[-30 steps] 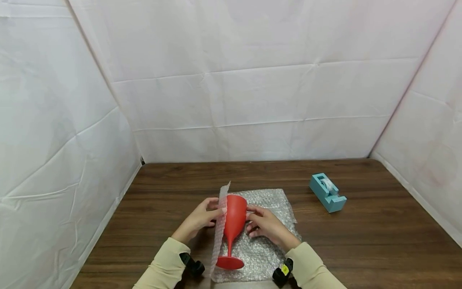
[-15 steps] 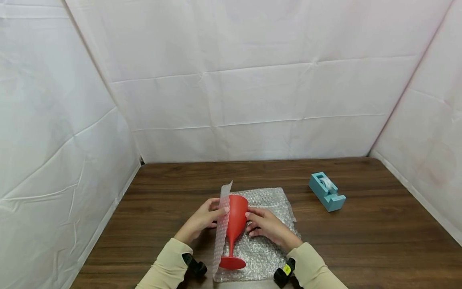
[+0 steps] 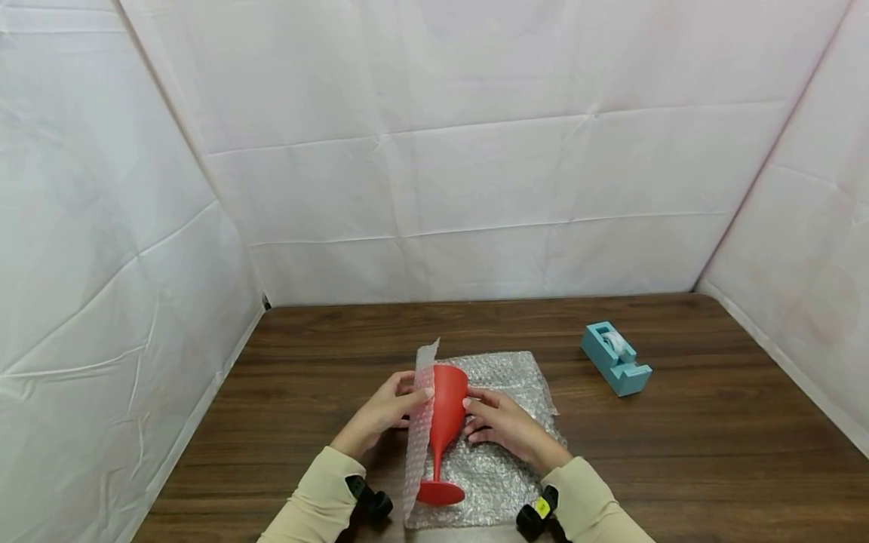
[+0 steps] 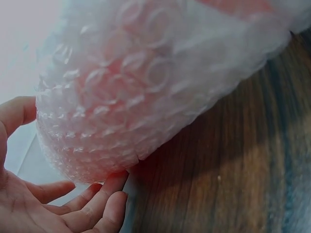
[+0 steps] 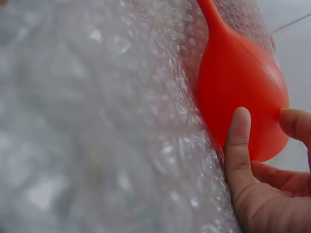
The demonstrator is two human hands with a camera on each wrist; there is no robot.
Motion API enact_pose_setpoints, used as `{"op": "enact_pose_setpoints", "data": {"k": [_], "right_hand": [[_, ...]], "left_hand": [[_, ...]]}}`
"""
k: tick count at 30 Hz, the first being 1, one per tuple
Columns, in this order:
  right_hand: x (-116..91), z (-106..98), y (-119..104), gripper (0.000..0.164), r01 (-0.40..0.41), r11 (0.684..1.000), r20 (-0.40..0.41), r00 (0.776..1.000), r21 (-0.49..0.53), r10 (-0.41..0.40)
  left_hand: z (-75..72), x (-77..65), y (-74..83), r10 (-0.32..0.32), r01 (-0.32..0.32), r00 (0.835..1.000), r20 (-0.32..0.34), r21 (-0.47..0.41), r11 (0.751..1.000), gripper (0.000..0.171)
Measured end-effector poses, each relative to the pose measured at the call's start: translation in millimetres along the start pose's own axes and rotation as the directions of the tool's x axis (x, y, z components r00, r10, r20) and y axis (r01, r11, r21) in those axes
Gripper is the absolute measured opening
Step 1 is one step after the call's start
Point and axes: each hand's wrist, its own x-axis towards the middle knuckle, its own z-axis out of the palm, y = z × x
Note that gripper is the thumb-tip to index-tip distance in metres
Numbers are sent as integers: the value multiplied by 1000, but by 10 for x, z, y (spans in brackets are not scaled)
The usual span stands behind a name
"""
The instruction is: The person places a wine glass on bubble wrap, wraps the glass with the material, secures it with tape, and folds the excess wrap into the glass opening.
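A red goblet (image 3: 448, 403) lies on its side on a sheet of bubble wrap (image 3: 498, 467), its rim toward the back and its round foot toward the person. The wrap's left edge is folded up against the bowl and covers part of it. My left hand (image 3: 383, 411) holds this raised flap, thumb on top and fingers behind; in the left wrist view, the fingertips (image 4: 116, 182) touch the wrap's curved underside. On the other side, my right hand (image 3: 509, 426) holds the bare bowl, and the right wrist view shows the fingers (image 5: 238, 145) against the red surface.
A blue tape dispenser (image 3: 615, 358) with a roll of clear tape stands toward the back right of the dark wooden table (image 3: 679, 467). White sheeting (image 3: 475, 151) walls off the back and both sides. Each wrist carries a small black camera (image 3: 536, 516).
The goblet and the raised flap have shifted slightly to the right, with the left hand following. The right hand stays at the bowl and barely moves.
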Motion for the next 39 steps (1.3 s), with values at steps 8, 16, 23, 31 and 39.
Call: {"op": "enact_pose_setpoints", "data": {"k": [8,16,23,31,39], "right_hand": [[-23,-7,4,69,9,1000,0,1000,10,-9],[-40,-6,-2,69,36,999,4,999,37,-36],[-52,-1,-9,63,36,999,-53,998,37,-34],[-86,-14,0,62,44,999,-73,996,27,-42],[-102,4,11,45,57,998,-98,994,34,-54]], "left_hand": [[26,-8,12,14,-14,1000,6,32,999,66],[67,-32,43,11,-11,1000,-10,65,998,67],[95,-24,49,17,-16,1000,-11,82,997,68],[137,-11,72,10,-8,1000,-23,89,996,68],[204,-12,92,4,4,993,-118,67,998,58]]}}
